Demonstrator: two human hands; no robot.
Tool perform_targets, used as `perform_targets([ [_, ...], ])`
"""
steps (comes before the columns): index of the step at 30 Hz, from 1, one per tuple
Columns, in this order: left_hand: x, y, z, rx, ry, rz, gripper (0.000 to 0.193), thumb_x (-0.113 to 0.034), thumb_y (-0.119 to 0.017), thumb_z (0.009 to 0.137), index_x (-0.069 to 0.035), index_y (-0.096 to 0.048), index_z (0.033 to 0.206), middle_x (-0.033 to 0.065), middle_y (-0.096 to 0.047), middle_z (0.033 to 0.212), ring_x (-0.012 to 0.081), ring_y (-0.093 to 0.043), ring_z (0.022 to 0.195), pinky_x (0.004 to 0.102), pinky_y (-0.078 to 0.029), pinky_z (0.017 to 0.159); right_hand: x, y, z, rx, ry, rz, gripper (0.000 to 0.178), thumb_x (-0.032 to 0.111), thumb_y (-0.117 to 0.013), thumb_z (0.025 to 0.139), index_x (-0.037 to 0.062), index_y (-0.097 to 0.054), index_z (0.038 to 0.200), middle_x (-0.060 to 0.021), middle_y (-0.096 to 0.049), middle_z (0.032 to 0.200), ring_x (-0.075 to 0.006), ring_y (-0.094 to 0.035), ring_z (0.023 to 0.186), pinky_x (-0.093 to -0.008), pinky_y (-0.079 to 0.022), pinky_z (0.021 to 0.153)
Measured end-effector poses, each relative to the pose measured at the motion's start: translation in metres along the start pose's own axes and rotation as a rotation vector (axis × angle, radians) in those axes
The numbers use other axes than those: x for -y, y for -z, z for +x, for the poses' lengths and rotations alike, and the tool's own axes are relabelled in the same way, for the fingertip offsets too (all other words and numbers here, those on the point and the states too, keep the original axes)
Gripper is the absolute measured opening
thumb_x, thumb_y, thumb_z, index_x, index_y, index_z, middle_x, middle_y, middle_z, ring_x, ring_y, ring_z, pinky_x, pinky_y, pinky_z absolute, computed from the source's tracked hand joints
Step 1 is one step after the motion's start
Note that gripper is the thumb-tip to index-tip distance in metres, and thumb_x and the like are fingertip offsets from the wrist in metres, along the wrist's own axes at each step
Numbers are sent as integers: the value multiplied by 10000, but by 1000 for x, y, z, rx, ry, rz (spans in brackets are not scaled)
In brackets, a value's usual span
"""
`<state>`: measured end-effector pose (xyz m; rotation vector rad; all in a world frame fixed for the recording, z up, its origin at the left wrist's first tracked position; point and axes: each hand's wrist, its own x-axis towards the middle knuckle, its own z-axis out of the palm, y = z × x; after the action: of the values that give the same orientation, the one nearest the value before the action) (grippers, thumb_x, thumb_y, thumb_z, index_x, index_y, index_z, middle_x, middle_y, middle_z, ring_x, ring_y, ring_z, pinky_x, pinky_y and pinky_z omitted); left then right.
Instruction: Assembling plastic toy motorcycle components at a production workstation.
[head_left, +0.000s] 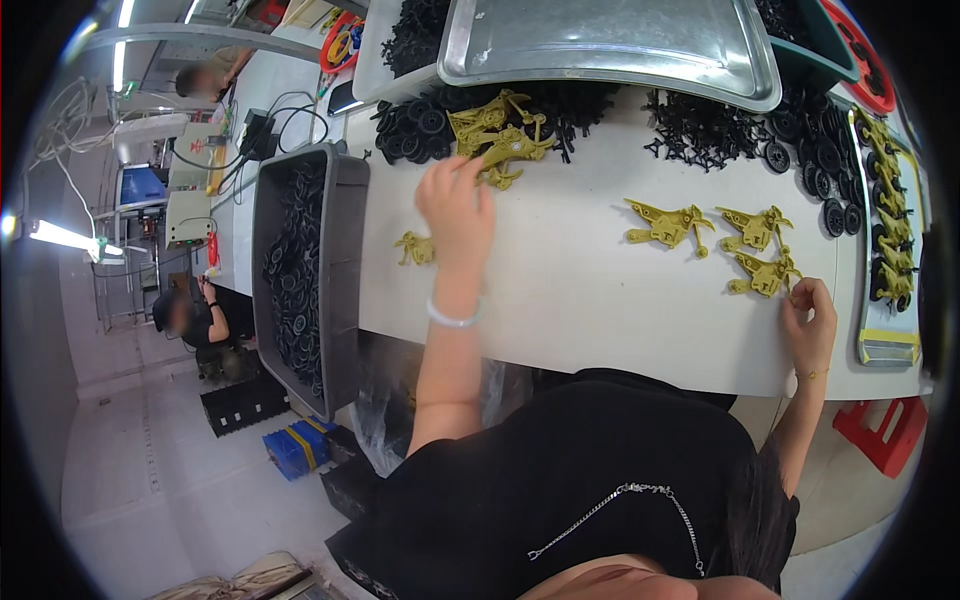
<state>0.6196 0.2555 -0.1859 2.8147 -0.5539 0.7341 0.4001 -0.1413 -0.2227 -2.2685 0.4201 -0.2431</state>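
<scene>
My left hand is at the far side of the white table, its bent fingers against a small heap of olive-yellow plastic toy motorcycle bodies. Its fingertips are partly hidden and slightly blurred, but look closed on the near edge of one body. At the right, my right hand pinches the end of another yellow toy motorcycle body, which lies on the table. Two more bodies lie close by, one just beyond it and one to its left. A smaller yellow piece lies left of my left forearm.
A grey bin of black wheels stands at the left. Black wheels and small black parts are heaped along the back below a metal tray. A rack at the right holds assembled yellow pieces. Two people sit farther left.
</scene>
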Motion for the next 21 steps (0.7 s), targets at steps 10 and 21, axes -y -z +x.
perform_targets([
  [10, 1, -20, 14, -139, -200, -166, 212, -20, -667, 758, -60, -662, 966, 77, -622, 949, 263, -596, 852, 337, -461, 754, 19, -5, -19, -252, 137, 46, 207, -80, -630, 720, 14, -560, 891, -69, -556, 818, -170, -487, 689, -257, -416, 639],
  [21, -120, 6, -61, 732, 141, -916, 133, -101, -684, 777, -47, -665, 897, 51, -610, 843, 218, -572, 738, 306, -444, 657, 71, -71, -28, 153, 377, 113, 247, 68, -749, 684, 65, -601, 882, -62, -601, 782, -232, -581, 709, -333, -475, 608],
])
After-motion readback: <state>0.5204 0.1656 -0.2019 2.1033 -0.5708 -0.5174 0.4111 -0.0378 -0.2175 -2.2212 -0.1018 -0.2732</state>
